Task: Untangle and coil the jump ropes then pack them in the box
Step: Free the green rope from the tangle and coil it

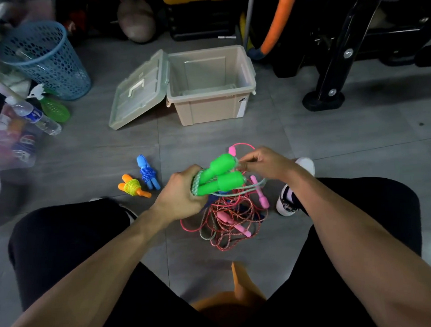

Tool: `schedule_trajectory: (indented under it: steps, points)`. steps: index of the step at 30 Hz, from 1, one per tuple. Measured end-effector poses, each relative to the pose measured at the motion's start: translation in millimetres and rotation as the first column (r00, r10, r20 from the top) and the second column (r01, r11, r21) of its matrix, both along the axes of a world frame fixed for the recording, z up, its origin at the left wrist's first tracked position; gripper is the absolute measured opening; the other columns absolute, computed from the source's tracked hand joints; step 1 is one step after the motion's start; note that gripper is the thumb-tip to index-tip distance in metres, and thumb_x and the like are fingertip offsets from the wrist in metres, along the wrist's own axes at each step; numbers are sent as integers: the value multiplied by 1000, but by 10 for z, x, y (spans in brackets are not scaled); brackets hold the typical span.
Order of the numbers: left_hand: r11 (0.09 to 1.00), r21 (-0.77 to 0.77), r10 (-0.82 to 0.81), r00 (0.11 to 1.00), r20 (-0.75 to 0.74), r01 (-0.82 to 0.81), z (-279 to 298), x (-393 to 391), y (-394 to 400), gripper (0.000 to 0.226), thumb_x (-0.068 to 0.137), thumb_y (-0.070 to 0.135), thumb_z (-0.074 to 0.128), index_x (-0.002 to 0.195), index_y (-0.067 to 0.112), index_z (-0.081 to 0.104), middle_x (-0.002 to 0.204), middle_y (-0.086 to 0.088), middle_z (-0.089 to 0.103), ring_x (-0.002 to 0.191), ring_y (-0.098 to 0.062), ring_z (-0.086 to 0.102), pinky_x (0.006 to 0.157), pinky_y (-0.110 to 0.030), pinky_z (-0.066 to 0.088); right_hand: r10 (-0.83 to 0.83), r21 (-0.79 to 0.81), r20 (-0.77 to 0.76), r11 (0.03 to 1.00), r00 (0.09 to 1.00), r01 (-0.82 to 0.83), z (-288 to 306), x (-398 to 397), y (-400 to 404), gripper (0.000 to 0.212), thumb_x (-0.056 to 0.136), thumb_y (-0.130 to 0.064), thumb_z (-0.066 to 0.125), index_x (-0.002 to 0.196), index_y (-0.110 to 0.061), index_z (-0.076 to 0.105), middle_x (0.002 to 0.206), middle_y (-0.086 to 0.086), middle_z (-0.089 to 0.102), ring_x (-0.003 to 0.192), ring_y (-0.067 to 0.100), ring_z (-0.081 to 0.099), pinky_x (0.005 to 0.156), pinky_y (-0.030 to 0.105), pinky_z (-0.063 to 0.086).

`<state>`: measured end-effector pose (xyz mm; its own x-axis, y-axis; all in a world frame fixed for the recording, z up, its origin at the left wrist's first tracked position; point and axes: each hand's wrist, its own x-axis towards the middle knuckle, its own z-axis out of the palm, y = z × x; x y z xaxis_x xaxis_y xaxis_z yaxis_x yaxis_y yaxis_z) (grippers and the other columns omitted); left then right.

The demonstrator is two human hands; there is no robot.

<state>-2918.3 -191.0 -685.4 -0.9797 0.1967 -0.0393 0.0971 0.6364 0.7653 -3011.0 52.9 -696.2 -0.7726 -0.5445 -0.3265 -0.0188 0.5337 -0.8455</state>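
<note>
Near the box, left hand gripping green handles, right hand pinching their cord above tangled ropes.

**Ropes on the floor, box standing open**

We are seeing two green handles lying side by side above a pink and red rope tangle, their pale cord bunched at one end. Two coiled ropes, blue and orange, are lying together left of the tangle. The beige box is sitting beyond, its lid hanging open leftward
</note>
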Motion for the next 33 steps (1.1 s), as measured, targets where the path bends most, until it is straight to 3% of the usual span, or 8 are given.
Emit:
schedule_trajectory:
  steps: [4, 7, 9, 12, 17, 22, 26, 33]
  points:
    - [927, 186, 297, 941, 161, -325, -2, -77, 37, 23, 69, 21, 74, 77, 24, 53, 52, 18, 54, 43, 1, 43, 43, -13, 34, 1, 31, 51, 1000, 999, -2, -90, 104, -55, 26, 98, -24, 58, 99, -5, 75, 94, 2, 75, 81, -3, 63, 76, 9, 46]
    - [791, 239, 490, 817, 304, -563, 36, -145, 111, 56, 65, 76, 65, 75, 22, 54, 50, 12, 54, 39, -4, 43, 43, -24, 40, 29, 82, 28, 996, 999, -32, -105, 224, -210, 27, 100, -25, 55, 89, -10, 74, 85, -6, 71, 81, 1, 62, 82, 22, 44]
    - [717, 193, 578, 726, 372, -670, 23, -198, 119, 83, 61, 96, 33, 80, 19, 58, 58, 5, 60, 51, -12, 55, 57, -34, 50, 116, 211, 1, 971, 993, -113, -93, 353, -312, 27, 100, -26, 52, 85, -15, 71, 80, -12, 66, 81, 8, 59, 84, 29, 41]
    - [646, 75, 704, 631, 327, -759, -63, -305, 59, 90, 78, 82, 14, 102, 10, 61, 91, -14, 66, 93, -34, 63, 85, -42, 48, 332, 406, -38, 867, 942, -289, 8, 583, -536, 35, 101, -32, 43, 71, -20, 56, 77, 1, 66, 77, 20, 59, 73, 35, 40]
    - [794, -397, 465, 881, -91, -460, -227, -233, 49, 60, 98, 55, 16, 96, 11, 56, 88, -21, 66, 87, -43, 62, 67, -41, 39, 512, 475, -329, 816, 793, -330, 331, 817, -829, 35, 97, -23, 46, 63, -24, 35, 72, 9, 58, 63, 27, 49, 51, 31, 26]
    - [817, -523, 218, 970, -109, -242, -232, -94, 100, 73, 88, 68, 1, 86, 18, 55, 82, -20, 65, 81, -42, 62, 63, -40, 42, 365, 430, -329, 879, 871, -206, 533, 580, -537, 29, 101, -31, 45, 74, -19, 44, 64, -7, 40, 70, 25, 47, 51, 33, 23]
    - [831, -550, 38, 994, -99, -86, -173, -40, 126, 85, 76, 80, -11, 81, 17, 48, 68, -11, 57, 70, -36, 59, 57, -35, 39, 292, 358, -362, 921, 885, -157, 529, 467, -408, 33, 100, -42, 48, 80, -16, 55, 66, -10, 43, 73, 20, 48, 56, 33, 28]
    - [762, -632, -220, 974, -44, 144, -167, 1, 208, 60, 66, 68, 46, 100, 19, 49, 76, -5, 64, 73, -33, 64, 57, -30, 38, 261, 309, -292, 936, 920, -168, 509, 385, -383, 31, 97, -39, 56, 84, -12, 66, 62, -13, 44, 62, 11, 45, 55, 30, 25]
